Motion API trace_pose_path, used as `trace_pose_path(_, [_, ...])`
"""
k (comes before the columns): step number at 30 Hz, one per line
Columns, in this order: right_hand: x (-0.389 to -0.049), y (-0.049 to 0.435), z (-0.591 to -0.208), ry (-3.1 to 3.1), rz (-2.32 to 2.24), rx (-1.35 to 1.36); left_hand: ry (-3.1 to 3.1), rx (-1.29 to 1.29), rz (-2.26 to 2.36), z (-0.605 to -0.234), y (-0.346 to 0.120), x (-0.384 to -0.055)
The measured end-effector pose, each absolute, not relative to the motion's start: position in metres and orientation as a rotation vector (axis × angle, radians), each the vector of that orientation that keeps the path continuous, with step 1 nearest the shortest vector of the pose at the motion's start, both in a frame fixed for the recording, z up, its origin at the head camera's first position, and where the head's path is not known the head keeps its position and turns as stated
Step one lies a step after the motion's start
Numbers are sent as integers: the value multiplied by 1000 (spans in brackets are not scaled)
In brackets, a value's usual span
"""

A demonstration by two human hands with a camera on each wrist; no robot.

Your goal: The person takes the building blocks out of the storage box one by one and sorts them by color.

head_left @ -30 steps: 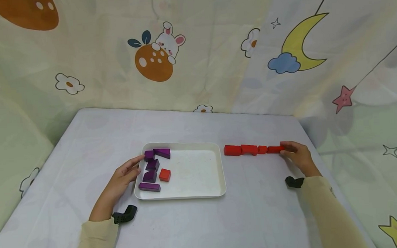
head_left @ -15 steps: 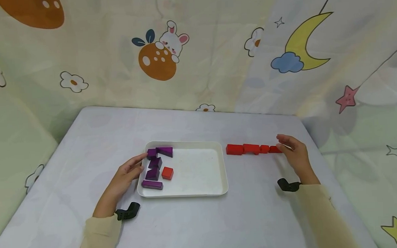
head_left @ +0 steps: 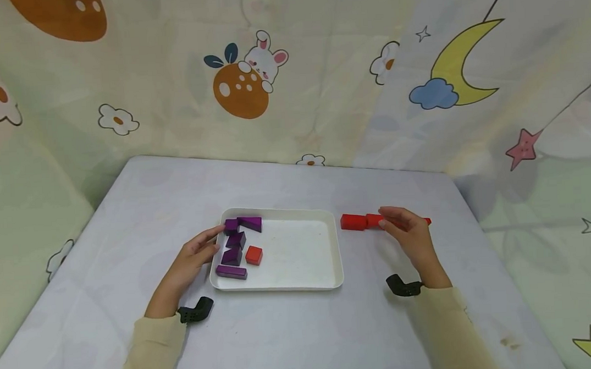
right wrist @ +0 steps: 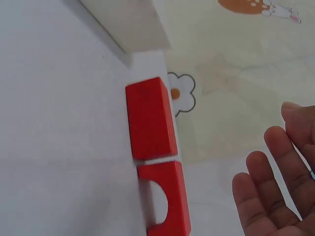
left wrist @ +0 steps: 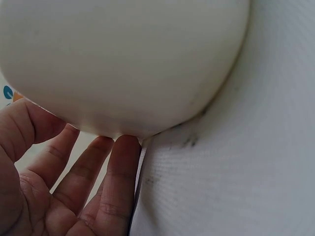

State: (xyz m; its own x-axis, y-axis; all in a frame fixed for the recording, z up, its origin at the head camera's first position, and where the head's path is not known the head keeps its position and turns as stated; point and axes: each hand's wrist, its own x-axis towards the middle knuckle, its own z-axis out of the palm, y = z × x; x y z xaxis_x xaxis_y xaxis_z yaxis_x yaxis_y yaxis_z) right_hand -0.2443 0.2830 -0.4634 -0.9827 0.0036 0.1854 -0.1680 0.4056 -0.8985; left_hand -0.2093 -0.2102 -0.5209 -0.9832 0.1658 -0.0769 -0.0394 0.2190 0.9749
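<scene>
My left hand (head_left: 190, 266) is at the left side of a white tray (head_left: 298, 256); the left wrist view shows fairly straight fingertips touching the tray's outer wall (left wrist: 123, 69). Several purple blocks (head_left: 231, 257) stand along the tray's left side, with a red cube block (head_left: 254, 255) beside them. To the right of the tray, red blocks lie in a row: a rectangular block (right wrist: 150, 120), then an arch block (right wrist: 182, 196), with more partly hidden behind my right hand (head_left: 414, 245). That hand hovers over the row, fingers relaxed and holding nothing.
The white-clothed table (head_left: 302, 333) extends around the tray and the red row. Behind it hangs a printed curtain (head_left: 320, 79). A black wrist device (head_left: 197, 310) sits at the left wrist, another black device (head_left: 404, 286) at the right.
My right hand has let go of the red block at the row's right end, lifted away and moved left over the row. The left hand stays at the tray; the view has shifted slightly.
</scene>
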Motion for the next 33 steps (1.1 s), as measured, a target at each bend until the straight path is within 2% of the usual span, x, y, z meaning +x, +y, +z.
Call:
trace_pose_path(24, [-239, 162, -469, -2433, 2016, 549, 2295, 78, 1878, -520, -210, -211])
trace_pose_path(33, [-238, 132, -480, -2448, 2063, 575, 2268, 87, 1907, -519, -209, -210])
